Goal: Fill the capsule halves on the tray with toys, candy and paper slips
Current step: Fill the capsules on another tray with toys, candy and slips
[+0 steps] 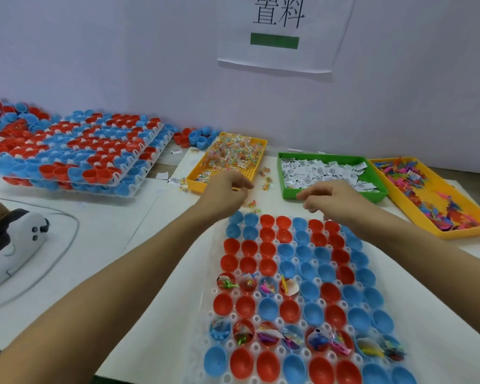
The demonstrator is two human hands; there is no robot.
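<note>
A white tray [208, 290] in front of me holds rows of red capsule halves [267, 266] and blue capsule halves [309, 290]. Several halves in two of its rows contain toys, candy and slips. My left hand [225, 191] hovers at the near edge of the yellow candy tray [194, 177], fingers curled downward; what it holds is hidden. My right hand [334, 199] hangs over the tray's far edge, by the near side of the green tray [281, 177] of paper slips, fingers curled. A yellow tray [455, 234] of colourful toys lies at the right.
Stacked trays of red and blue halves [75, 151] fill the left side, with loose halves [196, 137] behind the candy tray. Stray candies [265, 180] lie between the trays. A white device [21, 243] sits at the far left. A wall with a paper sign [277, 31] rises behind.
</note>
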